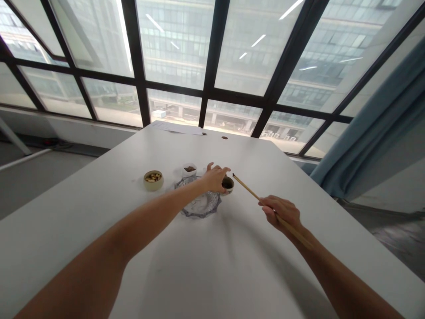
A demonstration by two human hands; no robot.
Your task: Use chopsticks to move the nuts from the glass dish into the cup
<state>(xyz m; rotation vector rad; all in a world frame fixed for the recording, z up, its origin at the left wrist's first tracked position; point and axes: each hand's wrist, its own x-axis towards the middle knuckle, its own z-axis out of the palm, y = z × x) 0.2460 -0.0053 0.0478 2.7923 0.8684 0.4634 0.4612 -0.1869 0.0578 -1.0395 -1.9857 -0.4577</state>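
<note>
My left hand [214,179] reaches over the clear scalloped glass dish [201,213] to a small round cup [229,189] at its right side. Thumb and forefinger are curved about the cup's rim, and the cup looks dark inside. In my right hand [282,210] is a pair of wooden chopsticks [247,187], closed together and pointing up and left. A small dark bit shows at their tips, just right of the cup and apart from it. My left forearm covers part of the glass dish.
Left of the dish stands a pale-yellow bowl [153,185] of light-brown pieces. Behind the dish is a small white cup [189,171] with brown bits. Papers [177,128] lie at the white table's [186,266] far edge, near two round holes. A blue curtain [372,119] hangs at right.
</note>
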